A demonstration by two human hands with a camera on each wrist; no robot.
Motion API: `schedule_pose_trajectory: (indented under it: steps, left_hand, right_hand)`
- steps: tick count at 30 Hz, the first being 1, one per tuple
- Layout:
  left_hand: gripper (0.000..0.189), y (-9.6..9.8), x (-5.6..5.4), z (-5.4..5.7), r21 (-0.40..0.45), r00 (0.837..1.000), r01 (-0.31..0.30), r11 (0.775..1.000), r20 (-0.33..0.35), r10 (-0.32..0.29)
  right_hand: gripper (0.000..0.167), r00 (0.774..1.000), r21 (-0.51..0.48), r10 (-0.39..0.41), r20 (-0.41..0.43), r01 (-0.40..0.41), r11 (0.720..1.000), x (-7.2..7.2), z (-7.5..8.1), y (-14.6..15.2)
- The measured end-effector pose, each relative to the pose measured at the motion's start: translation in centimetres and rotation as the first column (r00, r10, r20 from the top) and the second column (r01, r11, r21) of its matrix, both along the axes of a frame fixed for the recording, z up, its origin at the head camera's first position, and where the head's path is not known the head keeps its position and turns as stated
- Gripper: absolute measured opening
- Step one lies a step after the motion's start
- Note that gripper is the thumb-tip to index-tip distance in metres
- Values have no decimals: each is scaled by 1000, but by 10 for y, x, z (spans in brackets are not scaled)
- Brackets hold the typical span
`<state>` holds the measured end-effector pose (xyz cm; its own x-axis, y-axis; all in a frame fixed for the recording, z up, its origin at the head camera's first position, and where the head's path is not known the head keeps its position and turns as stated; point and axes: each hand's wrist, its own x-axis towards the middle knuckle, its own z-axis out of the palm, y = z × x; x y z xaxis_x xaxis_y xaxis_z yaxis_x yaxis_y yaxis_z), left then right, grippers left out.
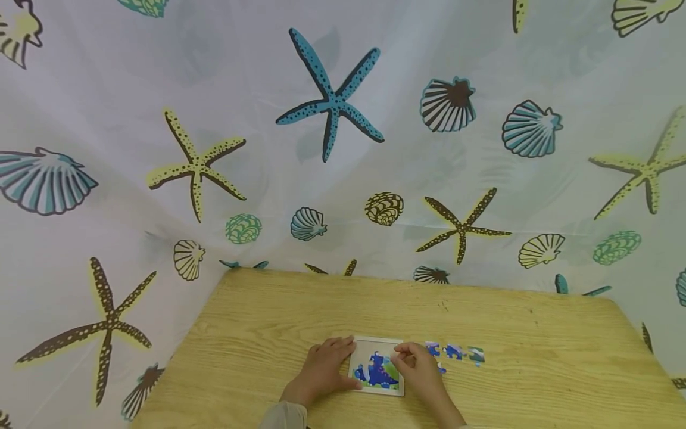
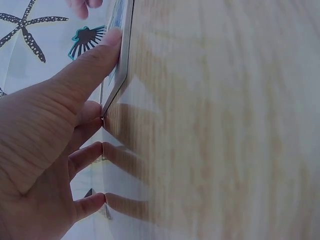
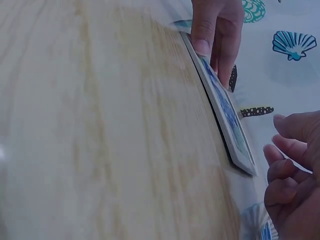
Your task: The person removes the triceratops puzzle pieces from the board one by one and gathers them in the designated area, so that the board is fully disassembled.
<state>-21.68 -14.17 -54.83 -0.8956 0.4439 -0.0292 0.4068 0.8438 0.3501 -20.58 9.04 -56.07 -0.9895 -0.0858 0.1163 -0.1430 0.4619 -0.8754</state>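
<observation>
L hand (image 1: pixel 324 366) is bracing the puzzle tray (image 1: pixel 370 347) on its L side: thumb is pressing on the near rim by the near L corner, index is touching approx. the far L corner. L fingers are spreading apart, gaps showing in L wrist view; outer fingertips are resting on the wood-grain table (image 1: pixel 241 333).

Tray is lying flat on the table, in front of the person, btwn the two hands. Blue figure (image 1: pixel 377 374), pink-spotted w/ some green around it, is filling mainly the near part; pale base is showing in the far part.

R hand (image 1: pixel 420 369) is hovering just beside the tray's R rim, overlapping it in head view but standing apart in R wrist view. R fingers are curling in, thumb & index close w/ a small gap; can't tell if a pc. is being pinched.

Loose pcs. (image 1: pixel 454 351), approx. 4, are lying on the table just R of the R hand, one partly hidden behind it. Pale sleeve (image 1: pixel 284 415) is covering the L wrist. White cloth (image 1: pixel 241 71) w/ starfish & shell prints is hanging behind and around the table.
</observation>
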Motion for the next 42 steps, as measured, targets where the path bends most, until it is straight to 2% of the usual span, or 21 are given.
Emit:
schedule_pose_trajectory:
  steps: [6,12,16,26,42]
  left_hand:
    - [86,1,0,1,1,1000,4,1000,-5,-4]
    - [86,2,1,2,-1,1000,2,1000,2,-2]
    - [86,2,0,2,-11,1000,4,1000,-8,-4]
    - [86,1,1,4,-4,1000,6,1000,10,-6]
    - [87,1,1,2,4,1000,11,1000,9,-12]
  right_hand:
    - [21,998,65,58,1,-58,996,-6,3,-15]
    - [26,994,76,105,3,-105,992,-9,6,-20]
    - [28,994,89,104,24,-106,990,-9,5,-23]
    - [35,989,203,142,27,-145,968,-9,6,-24]
    - [27,990,258,135,32,-138,956,-8,5,-25]
